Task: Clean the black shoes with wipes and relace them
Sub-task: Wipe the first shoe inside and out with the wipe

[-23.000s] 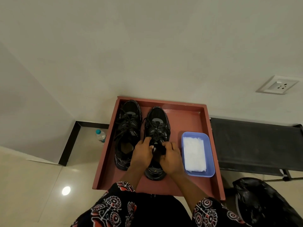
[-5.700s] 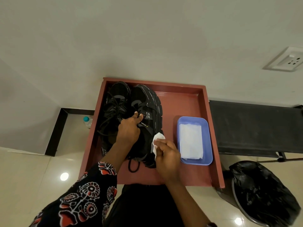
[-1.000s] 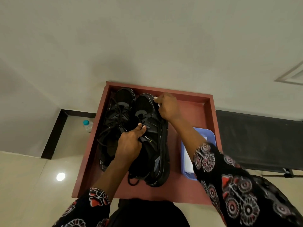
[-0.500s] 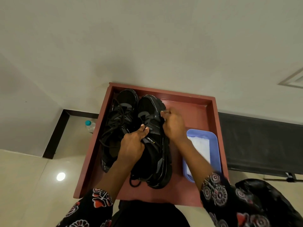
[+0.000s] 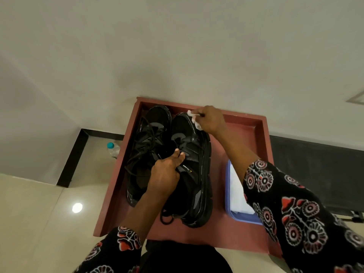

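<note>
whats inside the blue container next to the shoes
The blue container holds a stack of white wipes. Only its left part shows; the person's patterned right sleeve covers the rest, so the full contents cannot be seen.

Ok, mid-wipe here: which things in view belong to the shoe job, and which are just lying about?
In the job:
- right shoe, steadied by the left hand
- left shoe, laces loose
- wipe in the right hand, at the right shoe's toe
- blue tub of wipes
- red tray under it all

Lying about:
- water bottle on the floor
- black bench
</note>
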